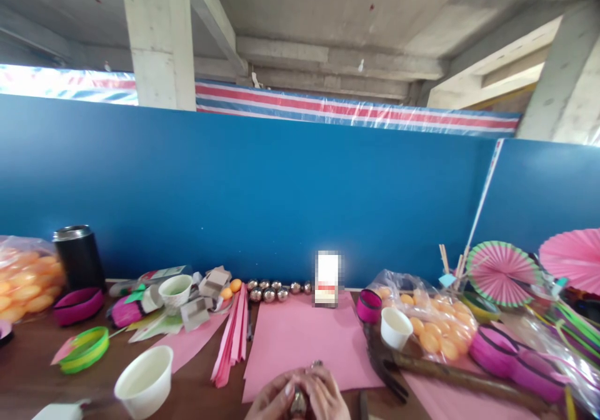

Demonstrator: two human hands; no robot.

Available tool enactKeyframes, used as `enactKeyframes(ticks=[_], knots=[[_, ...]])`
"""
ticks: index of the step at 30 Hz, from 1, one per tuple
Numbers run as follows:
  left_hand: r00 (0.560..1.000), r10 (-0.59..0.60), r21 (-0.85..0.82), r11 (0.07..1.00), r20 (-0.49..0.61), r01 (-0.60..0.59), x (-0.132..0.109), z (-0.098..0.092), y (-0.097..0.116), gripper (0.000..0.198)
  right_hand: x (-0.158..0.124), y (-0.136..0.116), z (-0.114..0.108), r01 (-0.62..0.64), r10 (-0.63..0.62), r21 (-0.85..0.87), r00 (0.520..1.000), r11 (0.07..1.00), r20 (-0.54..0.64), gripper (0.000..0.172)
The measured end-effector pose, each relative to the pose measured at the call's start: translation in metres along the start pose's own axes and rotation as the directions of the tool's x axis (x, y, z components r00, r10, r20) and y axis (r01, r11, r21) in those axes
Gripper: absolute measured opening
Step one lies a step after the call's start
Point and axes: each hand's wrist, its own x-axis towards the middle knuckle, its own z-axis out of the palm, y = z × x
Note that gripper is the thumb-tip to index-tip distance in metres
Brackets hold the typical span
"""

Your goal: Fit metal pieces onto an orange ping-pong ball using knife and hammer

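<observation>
Low in the middle of the head view, my left hand (273, 398) and my right hand (327, 395) meet over the near edge of a pink paper sheet (300, 339). Between them my fingers hold a shiny metallic ball (299, 402). A second bit of shiny metal (317, 364) shows at the fingertips of my right hand. The lower parts of both hands are cut off by the frame. Beyond the paper stands a row of metallic balls (269, 294), beside a blurred upright white object (327, 279).
A hammer (435, 370) and a white paper cup (396, 328) lie to the right, with bagged orange balls (440, 326) behind. On the left are a folded pink paper (232, 339), a larger white cup (144, 382), a green ring (85, 350) and a black flask (79, 260).
</observation>
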Motion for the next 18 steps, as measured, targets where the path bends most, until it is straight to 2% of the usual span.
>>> enactKeyframes(ticks=[7, 13, 18], knots=[[1.0, -0.021, 0.025, 0.999, 0.021, 0.021, -0.001, -0.001, 0.003, 0.035, -0.001, 0.0, 0.001, -0.04, 0.041, 0.051, 0.999, 0.998, -0.032, 0.049], [0.998, -0.055, -0.1, 0.994, -0.02, 0.053, 0.0, -0.009, -0.006, 0.032, 0.004, 0.007, -0.009, 0.093, -0.095, 0.03, 0.994, 0.995, 0.058, 0.037], [0.999, -0.032, -0.126, 0.992, -0.029, 0.028, 0.0, -0.012, -0.008, 0.033, 0.004, 0.008, -0.009, 0.106, -0.106, 0.012, 0.991, 0.994, 0.078, 0.037]])
